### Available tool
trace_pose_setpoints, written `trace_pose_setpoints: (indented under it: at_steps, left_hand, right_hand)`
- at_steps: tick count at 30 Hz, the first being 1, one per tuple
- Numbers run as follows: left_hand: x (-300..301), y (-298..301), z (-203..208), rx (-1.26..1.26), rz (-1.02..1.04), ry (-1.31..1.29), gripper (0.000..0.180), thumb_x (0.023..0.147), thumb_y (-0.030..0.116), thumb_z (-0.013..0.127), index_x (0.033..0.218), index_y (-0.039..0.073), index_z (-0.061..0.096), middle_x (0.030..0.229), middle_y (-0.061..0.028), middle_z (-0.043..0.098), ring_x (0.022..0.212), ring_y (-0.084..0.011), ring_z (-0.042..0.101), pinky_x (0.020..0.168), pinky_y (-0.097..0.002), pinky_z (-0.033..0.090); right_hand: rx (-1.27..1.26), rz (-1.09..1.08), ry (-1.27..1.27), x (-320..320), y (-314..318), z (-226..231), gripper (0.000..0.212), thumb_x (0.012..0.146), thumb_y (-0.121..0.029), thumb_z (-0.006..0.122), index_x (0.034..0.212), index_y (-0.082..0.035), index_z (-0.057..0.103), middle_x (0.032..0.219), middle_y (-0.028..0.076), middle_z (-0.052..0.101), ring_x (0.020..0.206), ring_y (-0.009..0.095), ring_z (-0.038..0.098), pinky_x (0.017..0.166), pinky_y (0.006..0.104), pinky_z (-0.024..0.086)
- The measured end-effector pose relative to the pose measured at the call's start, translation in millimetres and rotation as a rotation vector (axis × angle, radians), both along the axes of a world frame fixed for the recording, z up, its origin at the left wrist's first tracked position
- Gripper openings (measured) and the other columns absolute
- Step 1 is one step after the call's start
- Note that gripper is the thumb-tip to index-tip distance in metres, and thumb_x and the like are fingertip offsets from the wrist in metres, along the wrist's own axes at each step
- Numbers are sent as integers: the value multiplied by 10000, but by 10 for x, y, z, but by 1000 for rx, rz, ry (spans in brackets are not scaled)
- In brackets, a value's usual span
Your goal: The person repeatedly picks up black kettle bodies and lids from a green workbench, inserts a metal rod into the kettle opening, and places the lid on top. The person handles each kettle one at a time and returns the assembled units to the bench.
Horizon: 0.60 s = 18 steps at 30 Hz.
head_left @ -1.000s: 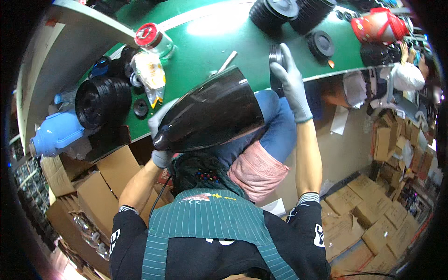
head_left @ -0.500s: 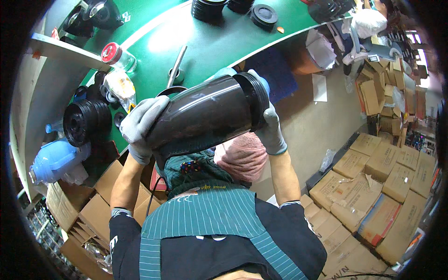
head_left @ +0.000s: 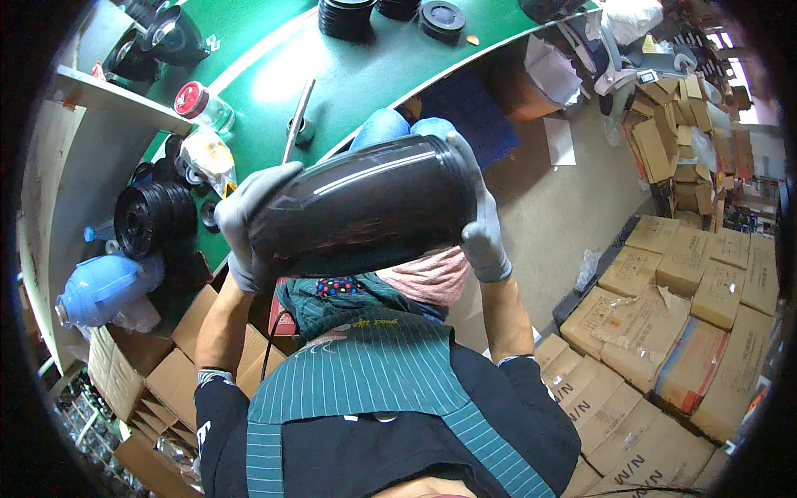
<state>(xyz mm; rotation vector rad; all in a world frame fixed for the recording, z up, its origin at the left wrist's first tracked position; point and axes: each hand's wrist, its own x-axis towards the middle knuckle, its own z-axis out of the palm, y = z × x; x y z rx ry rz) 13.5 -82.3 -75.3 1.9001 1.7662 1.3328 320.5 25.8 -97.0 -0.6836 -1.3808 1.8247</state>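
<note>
Sideways before the striped dark-green cloth apron (head_left: 357, 357), the glossy black tapered plastic vessel (head_left: 365, 203) is gripped now at its left end by the left grey-gloved hand (head_left: 249, 224); its right end is cupped by the right grey-gloved hand (head_left: 484, 228). The ribbed black round cap (head_left: 459, 176), seen jutting out half a second ago, has been brought in close, apparently joined (full seating can't be told). On the glossy green tabletop (head_left: 374, 83), a slim metal rod (head_left: 304, 104) is seen; beyond, brown cardboard boxes (head_left: 643, 311) are stacked.
</note>
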Motion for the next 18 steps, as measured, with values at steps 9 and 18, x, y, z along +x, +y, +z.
trace_pose_setpoints:
  at_steps: [9,18]
  left_hand:
    - [-303,-218,-1567,-679,-531,-1451,606,1052,300,676,1573,53,492,1557,-154,561,1383,-281,577,1169,-468,490]
    - [-317,16,-1883,-1017,-864,-1164,580,1156,328,469,1684,117,353,1716,-154,400,1529,-306,465,1290,-495,367]
  right_hand:
    - [739,-29,-98,43,-27,68,1353,527,-558,1025,1647,-73,441,1681,287,387,1531,439,438,1250,507,373]
    - [891,25,-249,27,-47,379,1152,510,-543,1027,1506,-148,606,1630,348,406,1473,560,461,1220,597,386]
